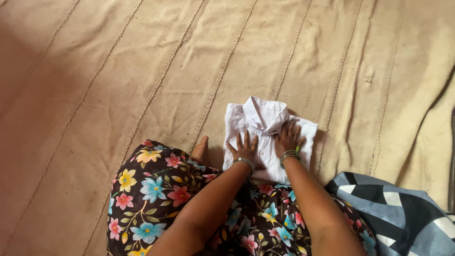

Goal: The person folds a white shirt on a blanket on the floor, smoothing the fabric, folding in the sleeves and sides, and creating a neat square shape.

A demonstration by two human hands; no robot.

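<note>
I kneel on a beige woven sheet (142, 61) with raised stitched lines. My folded white shirt (265, 142) lies on it. Right of the shirt lies a grey patterned cloth (403, 213)

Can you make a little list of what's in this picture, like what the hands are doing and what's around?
left hand: flat, fingers spread, pressing on the shirt
right hand: flat on the shirt, just below its collar
shirt: pale, folded into a neat block, collar at the far end
bangles: on both wrists
surface: beige cloth with stitched lines, spread underneath
clothing: dark floral dress on the person's lap
foot: bare, peeking out left of the shirt
nearby: grey, black and white patterned fabric at lower right
</note>
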